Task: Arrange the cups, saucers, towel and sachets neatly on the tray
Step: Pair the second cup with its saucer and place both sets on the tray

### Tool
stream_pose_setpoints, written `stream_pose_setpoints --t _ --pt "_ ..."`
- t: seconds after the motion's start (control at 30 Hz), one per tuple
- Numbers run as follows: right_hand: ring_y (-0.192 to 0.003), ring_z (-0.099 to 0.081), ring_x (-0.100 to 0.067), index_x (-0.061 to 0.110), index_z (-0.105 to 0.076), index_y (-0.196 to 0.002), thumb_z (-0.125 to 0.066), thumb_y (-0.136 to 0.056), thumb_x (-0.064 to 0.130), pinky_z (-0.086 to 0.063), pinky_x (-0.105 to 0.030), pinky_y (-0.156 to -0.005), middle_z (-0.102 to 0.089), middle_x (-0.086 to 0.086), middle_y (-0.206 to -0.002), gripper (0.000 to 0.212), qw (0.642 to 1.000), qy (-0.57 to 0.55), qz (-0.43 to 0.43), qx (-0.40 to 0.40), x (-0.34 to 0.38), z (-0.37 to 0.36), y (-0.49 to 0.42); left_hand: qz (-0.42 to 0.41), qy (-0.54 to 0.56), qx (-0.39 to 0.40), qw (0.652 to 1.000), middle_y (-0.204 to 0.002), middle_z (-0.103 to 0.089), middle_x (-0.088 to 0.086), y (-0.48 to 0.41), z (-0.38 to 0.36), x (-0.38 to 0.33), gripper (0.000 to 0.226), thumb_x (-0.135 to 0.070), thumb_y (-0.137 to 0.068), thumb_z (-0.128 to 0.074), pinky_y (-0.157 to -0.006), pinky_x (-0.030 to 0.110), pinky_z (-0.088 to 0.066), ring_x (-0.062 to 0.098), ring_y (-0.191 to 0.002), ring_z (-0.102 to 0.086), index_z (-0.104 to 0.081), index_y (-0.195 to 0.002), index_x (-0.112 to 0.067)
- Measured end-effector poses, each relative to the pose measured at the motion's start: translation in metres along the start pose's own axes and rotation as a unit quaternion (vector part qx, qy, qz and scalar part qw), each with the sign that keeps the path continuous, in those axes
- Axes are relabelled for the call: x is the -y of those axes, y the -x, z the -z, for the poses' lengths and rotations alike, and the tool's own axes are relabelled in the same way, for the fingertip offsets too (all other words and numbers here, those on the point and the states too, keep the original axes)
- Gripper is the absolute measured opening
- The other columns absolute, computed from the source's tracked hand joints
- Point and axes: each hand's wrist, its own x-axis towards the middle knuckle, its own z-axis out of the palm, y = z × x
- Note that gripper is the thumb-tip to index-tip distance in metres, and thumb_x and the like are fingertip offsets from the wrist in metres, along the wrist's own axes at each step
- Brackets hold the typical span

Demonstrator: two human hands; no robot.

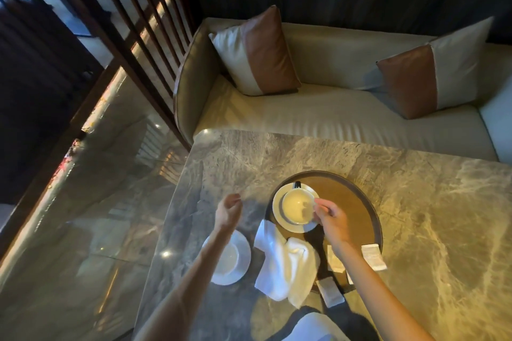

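The right hand (332, 216) reaches in from the lower right with its forearm crossing the near part of the tray (372, 207). Its wrist is bent down, and its thumb and fingers (318, 203) pinch the right rim of the cup (296, 209). The left hand (228, 212) is held above the table (415, 188), left of the tray and apart from it. Its fingers are loosely curled and hold nothing, and its forearm passes over the second saucer (239, 257). The cup is pale inside and nothing shows in it. Its dark handle points away from the person, and it stands on the first saucer (278, 209) in the left part of the round, dark-rimmed tray. Whether the cup rests fully on that saucer or is slightly lifted cannot be told. The second saucer lies on the table left of the tray, and the arm hides too much of it to show whether anything sits on it. The white towel (285, 266) lies crumpled across the tray's near left rim, partly on the tray and partly on the table. One sachet (374, 257) lies over the tray's right rim. A middle sachet (335, 260) is partly hidden under the right forearm. A near sachet (331, 292) hangs over the near rim onto the table.
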Motion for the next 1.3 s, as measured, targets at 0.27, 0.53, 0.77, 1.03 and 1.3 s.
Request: stream_pose_setpoints --t 0.27,0.53,0.77,1.03,1.3 --pt "-0.090 -0.060 -0.015 0.005 -0.057 -0.130 -0.066 -0.092 0.019 -0.048 -0.017 -0.074 -0.063 -0.012 -0.109 0.041 0.972 0.101 -0.084 0.195 -0.033 -0.111 0.079 0.127 -0.092 0.059 0.986 -0.151 -0.037 0.019 0.030 0.085 0.070 0.077 -0.033 -0.089 -0.066 -0.112 0.044 -0.037 0.030 -0.135 -0.044 -0.027 -0.149 -0.005" --pt "-0.136 -0.045 -0.028 0.010 -0.035 -0.149 -0.064 -0.093 0.031 -0.035 -0.046 -0.115 -0.045 -0.011 -0.150 0.066 0.972 0.109 -0.130 0.160 -0.069 -0.154 0.111 0.158 0.048 0.104 0.981 -0.095 -0.061 -0.004 0.042 0.111 0.116 0.023 -0.027 -0.091 -0.067 -0.054 0.023 -0.051 0.002 -0.071 -0.063 -0.053 -0.108 -0.019" --pt "-0.132 -0.047 -0.026 0.015 -0.039 -0.147 -0.066 -0.092 0.025 -0.041 -0.044 -0.111 -0.049 -0.008 -0.146 0.062 0.977 0.087 -0.159 0.110 -0.081 -0.167 0.119 0.089 0.054 0.161 0.981 -0.088 -0.059 0.016 0.045 0.125 0.121 0.026 -0.041 -0.077 -0.066 -0.062 0.037 -0.042 0.028 -0.078 -0.055 -0.065 -0.091 -0.019" --pt "-0.127 -0.052 -0.026 0.017 -0.041 -0.146 -0.065 -0.093 0.023 -0.046 -0.042 -0.105 -0.055 -0.005 -0.138 0.058 0.975 0.027 -0.200 0.093 -0.084 -0.171 0.116 0.042 0.007 0.189 0.981 -0.113 -0.060 0.035 0.037 0.125 0.124 0.056 -0.036 -0.077 -0.061 -0.089 0.060 -0.050 0.035 -0.094 -0.062 -0.059 -0.115 0.005" --pt "-0.111 -0.063 -0.027 0.017 -0.062 -0.120 -0.068 -0.091 0.023 -0.049 -0.047 -0.103 -0.068 -0.010 -0.114 0.031 0.980 0.053 -0.168 0.098 -0.089 -0.170 0.123 0.027 -0.043 0.207 0.977 -0.107 -0.068 0.027 0.035 0.134 0.121 0.050 -0.040 -0.080 -0.062 -0.087 0.055 -0.054 0.041 -0.102 -0.066 -0.067 -0.111 -0.001"
